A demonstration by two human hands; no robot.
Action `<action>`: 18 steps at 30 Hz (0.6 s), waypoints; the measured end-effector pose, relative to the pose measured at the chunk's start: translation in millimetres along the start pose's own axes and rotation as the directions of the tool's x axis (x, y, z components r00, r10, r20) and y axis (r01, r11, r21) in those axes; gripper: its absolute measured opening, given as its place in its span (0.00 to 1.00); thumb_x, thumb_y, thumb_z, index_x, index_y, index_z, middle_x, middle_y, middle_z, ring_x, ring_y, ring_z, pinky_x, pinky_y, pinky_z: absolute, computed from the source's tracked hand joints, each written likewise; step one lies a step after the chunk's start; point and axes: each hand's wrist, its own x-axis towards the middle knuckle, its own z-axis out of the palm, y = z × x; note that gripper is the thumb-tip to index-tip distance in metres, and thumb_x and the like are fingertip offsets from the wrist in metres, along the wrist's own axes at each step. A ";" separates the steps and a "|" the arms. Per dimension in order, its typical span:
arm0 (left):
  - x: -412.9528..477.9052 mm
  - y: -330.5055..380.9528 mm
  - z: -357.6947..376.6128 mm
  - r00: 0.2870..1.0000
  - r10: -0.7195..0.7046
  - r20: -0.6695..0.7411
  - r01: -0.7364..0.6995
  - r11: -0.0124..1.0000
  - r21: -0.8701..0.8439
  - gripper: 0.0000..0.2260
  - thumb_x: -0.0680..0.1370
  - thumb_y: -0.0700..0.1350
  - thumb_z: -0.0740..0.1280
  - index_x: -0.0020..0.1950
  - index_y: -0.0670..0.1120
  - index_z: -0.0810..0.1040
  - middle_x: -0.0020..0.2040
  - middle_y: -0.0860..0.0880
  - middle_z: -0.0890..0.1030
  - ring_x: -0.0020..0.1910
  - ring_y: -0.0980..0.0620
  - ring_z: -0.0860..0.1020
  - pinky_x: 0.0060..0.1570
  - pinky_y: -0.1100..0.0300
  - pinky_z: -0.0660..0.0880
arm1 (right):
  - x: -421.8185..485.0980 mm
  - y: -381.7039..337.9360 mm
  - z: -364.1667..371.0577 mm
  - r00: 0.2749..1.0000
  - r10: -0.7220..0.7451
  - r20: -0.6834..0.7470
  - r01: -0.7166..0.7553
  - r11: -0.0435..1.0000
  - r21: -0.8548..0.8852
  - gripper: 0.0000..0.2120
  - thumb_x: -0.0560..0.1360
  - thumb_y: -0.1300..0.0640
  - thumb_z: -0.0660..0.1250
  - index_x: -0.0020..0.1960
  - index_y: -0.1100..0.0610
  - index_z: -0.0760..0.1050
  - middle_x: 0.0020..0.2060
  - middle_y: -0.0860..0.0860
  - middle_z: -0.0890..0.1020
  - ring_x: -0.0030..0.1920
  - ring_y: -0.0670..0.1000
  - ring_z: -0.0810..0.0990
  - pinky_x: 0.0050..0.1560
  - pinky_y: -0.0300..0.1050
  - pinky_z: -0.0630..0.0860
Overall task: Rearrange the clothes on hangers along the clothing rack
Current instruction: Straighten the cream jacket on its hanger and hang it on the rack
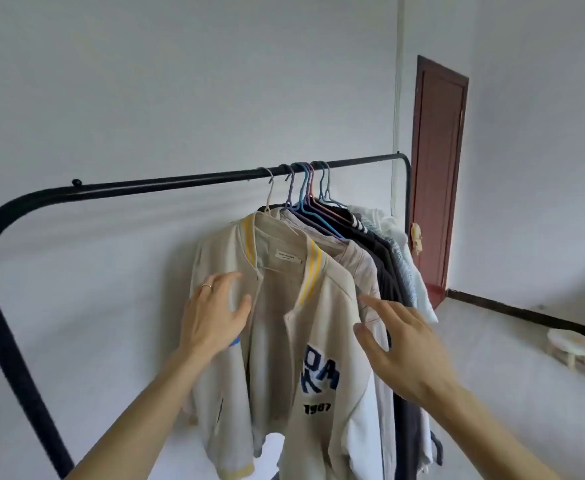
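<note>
From my feed, the black clothing rack point(180, 181) crosses the view in front of a white wall point(145, 81). All the clothes are bunched toward its right end. Nearest me hangs a cream jacket point(284, 306) with yellow collar stripes and blue lettering on the chest, on a pale hanger point(269, 192) that sits a little apart from the other hangers point(306, 192) crowded together beside it. Behind the jacket come a beige shirt point(357, 261), some dark garments point(377, 251) and a white garment point(388, 223) at the far end. My left hand point(211, 317) is up in front of the jacket's left-side shoulder, with fingers spread and loose, a ring on one finger, and nothing in its grip. I cannot tell whether it touches the cloth. My right hand point(398, 344) is just as wide open on the other side, level with the jacket's right-side shoulder. Its forefinger points toward the beige shirt's sleeve, and it also holds nothing. The jacket's front hangs between the two hands. Beyond the rack's right end stands a brown door point(436, 168), and a small pale stool point(571, 344) sits on the floor point(492, 341).
</note>
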 end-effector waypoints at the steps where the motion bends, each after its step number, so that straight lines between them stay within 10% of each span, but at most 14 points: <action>1: 11.6 -5.2 -2.8 1.000 -0.014 0.004 0.014 1.000 -0.019 0.25 0.73 0.59 0.60 0.69 0.52 0.69 0.67 0.46 0.72 0.65 0.42 0.71 0.64 0.48 0.69 | 8.8 -2.8 6.1 1.000 0.011 0.009 -0.011 1.000 -0.003 0.23 0.78 0.39 0.59 0.72 0.39 0.64 0.65 0.36 0.73 0.67 0.45 0.69 0.55 0.41 0.72; 9: 134.4 -42.7 -6.6 0.992 0.117 0.036 -0.121 0.981 0.150 0.26 0.80 0.60 0.55 0.77 0.56 0.58 0.76 0.48 0.63 0.75 0.46 0.60 0.72 0.46 0.58 | 112.2 -35.2 57.2 0.990 0.135 0.026 -0.131 0.984 -0.123 0.25 0.78 0.38 0.57 0.72 0.45 0.62 0.69 0.47 0.72 0.69 0.55 0.68 0.67 0.53 0.68; 18: 168.9 -46.2 14.2 0.975 0.217 0.055 -0.216 0.976 -0.013 0.11 0.81 0.58 0.54 0.56 0.54 0.69 0.51 0.49 0.77 0.55 0.44 0.74 0.48 0.51 0.73 | 151.8 -49.5 73.7 0.982 0.188 -0.010 -0.188 0.979 -0.085 0.16 0.82 0.44 0.50 0.43 0.54 0.64 0.40 0.46 0.76 0.42 0.53 0.76 0.38 0.50 0.71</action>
